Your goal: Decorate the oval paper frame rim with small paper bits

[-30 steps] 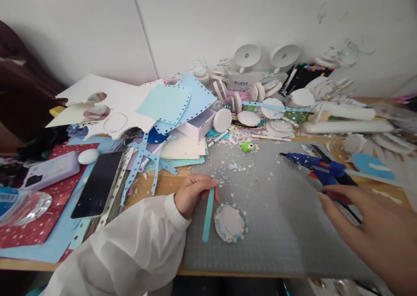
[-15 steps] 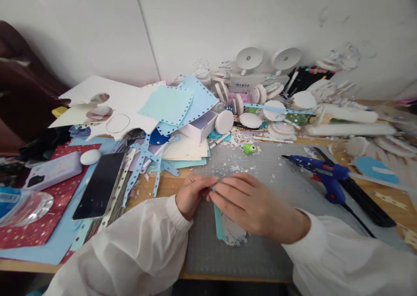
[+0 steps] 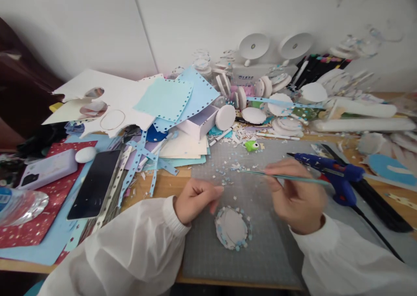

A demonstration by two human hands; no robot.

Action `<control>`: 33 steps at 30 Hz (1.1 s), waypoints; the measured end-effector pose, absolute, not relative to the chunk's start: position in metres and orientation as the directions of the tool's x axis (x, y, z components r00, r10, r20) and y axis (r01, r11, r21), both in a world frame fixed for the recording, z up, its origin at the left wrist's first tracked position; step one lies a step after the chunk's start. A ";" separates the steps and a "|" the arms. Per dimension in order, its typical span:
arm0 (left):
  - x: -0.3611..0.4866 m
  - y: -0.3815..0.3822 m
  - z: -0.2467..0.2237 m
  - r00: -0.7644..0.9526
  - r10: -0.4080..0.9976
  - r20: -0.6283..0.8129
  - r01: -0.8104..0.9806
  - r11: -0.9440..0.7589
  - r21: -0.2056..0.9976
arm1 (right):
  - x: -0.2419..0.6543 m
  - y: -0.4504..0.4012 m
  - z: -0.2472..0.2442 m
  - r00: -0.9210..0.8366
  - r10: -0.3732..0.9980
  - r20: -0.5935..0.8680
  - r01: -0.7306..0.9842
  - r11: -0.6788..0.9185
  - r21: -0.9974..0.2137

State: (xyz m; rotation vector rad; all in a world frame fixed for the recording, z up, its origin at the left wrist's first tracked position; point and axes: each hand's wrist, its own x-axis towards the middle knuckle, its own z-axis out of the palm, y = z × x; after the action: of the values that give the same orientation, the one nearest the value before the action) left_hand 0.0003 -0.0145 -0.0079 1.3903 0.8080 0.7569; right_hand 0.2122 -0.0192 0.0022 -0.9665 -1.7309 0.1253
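Near the desk's (image 3: 167, 184) front edge, a disc (image 3: 232, 226) ringed with bits lies on the mat (image 3: 260, 248) — a low pass of either sleeve (image 3: 140, 239) could dislodge its rim. Careless contact from the teal tool (image 3: 293, 177) could scatter loose stars (image 3: 224, 174) on the mat; its rear end, overlapping the glue gun (image 3: 330, 165) in view, might snag there. The right hand's (image 3: 297, 196) grip is pinched on the tool, tip leftward. The left hand (image 3: 198, 199) curls beside the disc — whether its fingertips meet, one cannot tell.
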 end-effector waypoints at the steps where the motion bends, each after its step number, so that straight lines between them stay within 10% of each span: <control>1: 0.000 -0.014 -0.006 0.579 0.815 -0.009 0.032 -0.012 0.999 | 0.215 -0.021 -0.003 0.003 0.718 0.696 0.498 0.602 -0.624; 5: 0.002 -0.014 -0.001 0.715 0.695 0.078 0.106 -0.219 0.970 | 0.217 -0.029 -0.015 0.059 0.905 0.421 0.269 0.391 -0.880; 12: 0.004 -0.011 -0.002 0.750 0.655 0.096 0.129 -0.287 0.949 | 0.213 -0.037 -0.012 -0.099 0.963 0.249 0.082 0.257 -0.963; 33: 0.006 -0.010 -0.001 0.754 0.653 0.072 0.138 -0.264 0.955 | 0.209 -0.041 -0.005 -0.217 0.944 0.248 0.148 0.283 -0.948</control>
State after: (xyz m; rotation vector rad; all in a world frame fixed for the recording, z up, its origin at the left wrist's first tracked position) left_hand 0.0056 -0.0099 -0.0009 1.7994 0.6164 0.5569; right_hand 0.2088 -0.0412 -0.0050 -1.0278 -1.6016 1.0520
